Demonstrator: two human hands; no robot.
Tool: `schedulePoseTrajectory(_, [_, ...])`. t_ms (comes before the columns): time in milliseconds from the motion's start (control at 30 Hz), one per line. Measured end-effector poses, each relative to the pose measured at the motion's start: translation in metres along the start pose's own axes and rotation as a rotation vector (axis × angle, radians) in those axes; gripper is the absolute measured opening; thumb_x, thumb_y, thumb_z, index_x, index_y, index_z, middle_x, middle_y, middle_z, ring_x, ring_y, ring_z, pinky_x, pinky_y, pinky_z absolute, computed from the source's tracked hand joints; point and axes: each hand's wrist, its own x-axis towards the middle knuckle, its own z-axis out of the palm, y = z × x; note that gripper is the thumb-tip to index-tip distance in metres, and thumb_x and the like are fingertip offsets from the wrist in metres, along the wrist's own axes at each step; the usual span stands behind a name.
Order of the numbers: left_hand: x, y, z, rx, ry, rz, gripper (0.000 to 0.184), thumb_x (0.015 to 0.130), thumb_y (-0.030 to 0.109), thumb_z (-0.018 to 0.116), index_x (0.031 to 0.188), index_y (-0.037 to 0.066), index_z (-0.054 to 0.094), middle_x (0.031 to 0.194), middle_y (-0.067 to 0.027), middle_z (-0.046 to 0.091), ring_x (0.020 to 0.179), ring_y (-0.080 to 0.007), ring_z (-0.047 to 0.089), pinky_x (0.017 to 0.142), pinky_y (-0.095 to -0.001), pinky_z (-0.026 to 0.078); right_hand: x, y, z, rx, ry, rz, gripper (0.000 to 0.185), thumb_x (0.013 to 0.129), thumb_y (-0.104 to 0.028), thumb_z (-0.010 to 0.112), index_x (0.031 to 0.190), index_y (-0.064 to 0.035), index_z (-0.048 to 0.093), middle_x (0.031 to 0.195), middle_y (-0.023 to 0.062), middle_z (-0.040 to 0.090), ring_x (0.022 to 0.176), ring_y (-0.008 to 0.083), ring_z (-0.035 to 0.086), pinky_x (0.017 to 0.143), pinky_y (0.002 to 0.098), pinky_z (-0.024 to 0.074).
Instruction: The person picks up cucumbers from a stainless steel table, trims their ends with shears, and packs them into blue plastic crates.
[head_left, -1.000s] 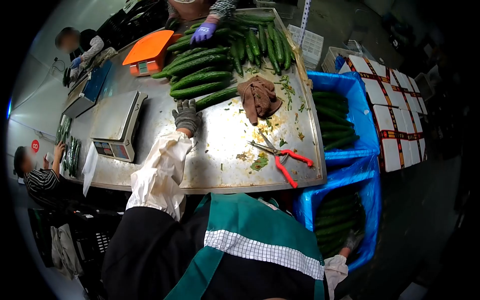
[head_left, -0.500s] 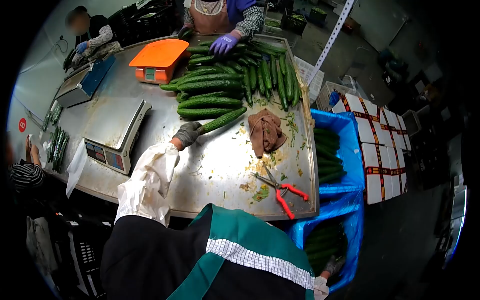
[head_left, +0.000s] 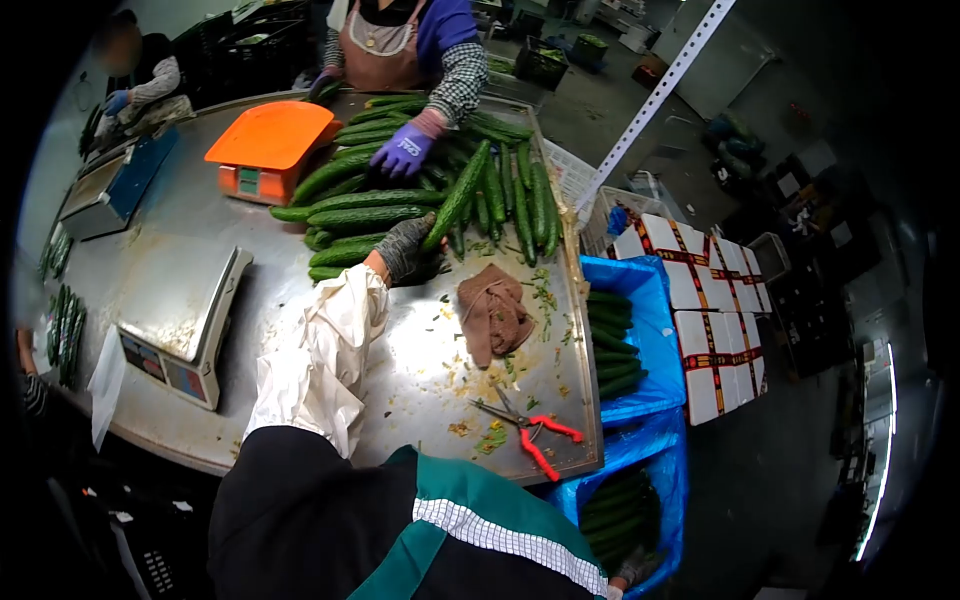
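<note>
My left hand (head_left: pixel 403 247), in a grey glove with a white sleeve cover, is closed around the lower end of a long green cucumber (head_left: pixel 462 192). This cucumber slants up and to the right over the pile of cucumbers (head_left: pixel 375 215) on the steel table. Down at the lower right, my right hand (head_left: pixel 634 568) reaches into a blue-lined crate (head_left: pixel 676 500) beside several cucumbers (head_left: pixel 615 515); its fingers are too dark to make out. A crumpled brown cloth (head_left: pixel 494 312) and red-handled pruning shears (head_left: pixel 535 432) lie on the table between my arms.
Across the steel table (head_left: pixel 420 380) a co-worker's purple-gloved hand (head_left: pixel 403 152) rests on the pile. An orange scale (head_left: pixel 268 150) and a flat weighing scale (head_left: pixel 185 325) stand to the left. Another blue-lined crate (head_left: pixel 655 290), taped white boxes (head_left: pixel 715 340) and a perforated metal post (head_left: pixel 660 95) are right.
My left hand has brought the cucumber up and right, and it now points more steeply upward. The whole view has shifted a little. My right hand stays at the lower crate.
</note>
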Motion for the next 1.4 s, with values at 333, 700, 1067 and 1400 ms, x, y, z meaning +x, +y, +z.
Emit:
schedulePoseTrajectory(333, [0.067, -0.052, 0.033, -0.051, 0.447, 0.111, 0.032, 0.084, 0.041, 0.050, 0.080, 0.009, 0.053, 0.061, -0.0045, 0.054, 0.055, -0.0187, 0.056, 0.044, -0.0303, 0.046, -0.005, 0.036, 0.021, -0.178, 0.011, 0.006, 0.070, 0.071, -0.035, 0.064, 0.121, 0.0035, 0.035, 0.114, 0.0208, 0.044, 0.105, 0.0300, 0.043, 0.091, 0.0369, 0.0345])
schedulePoseTrajectory(700, [0.136, -0.072, 0.020, 0.288, 0.665, 0.056, 0.037, 0.085, 0.044, 0.043, 0.095, 0.010, 0.053, 0.077, -0.0057, 0.059, 0.065, -0.0187, 0.056, 0.056, -0.0361, 0.044, 0.013, -0.033, 0.036, -0.137, -0.028, -0.010, 0.065, 0.070, -0.029, 0.063, 0.121, 0.0014, 0.035, 0.106, 0.0175, 0.042, 0.099, 0.0276, 0.041, 0.087, 0.0374, 0.0350])
schedulePoseTrajectory(1067, [0.113, -0.045, 0.035, 0.003, 0.602, -0.036, 0.018, 0.080, 0.022, 0.055, 0.088, 0.007, 0.050, 0.068, -0.0092, 0.055, 0.049, -0.0215, 0.052, 0.043, -0.0312, 0.043, 0.024, -0.055, 0.032, 0.070, -0.077, -0.012, 0.062, 0.069, -0.023, 0.061, 0.121, -0.0008, 0.035, 0.098, 0.0143, 0.041, 0.093, 0.0251, 0.040, 0.084, 0.0378, 0.0355])
schedulePoseTrajectory(1400, [0.111, -0.073, 0.018, 0.695, 0.684, 0.345, 0.063, 0.076, 0.024, 0.063, 0.125, -0.003, 0.035, 0.112, -0.0199, 0.051, 0.095, -0.0274, 0.053, 0.077, -0.0340, 0.044, 0.029, -0.081, 0.012, 0.165, -0.052, -0.007, 0.060, 0.068, -0.017, 0.060, 0.121, -0.0028, 0.035, 0.091, 0.0113, 0.040, 0.087, 0.0229, 0.039, 0.080, 0.0383, 0.0360])
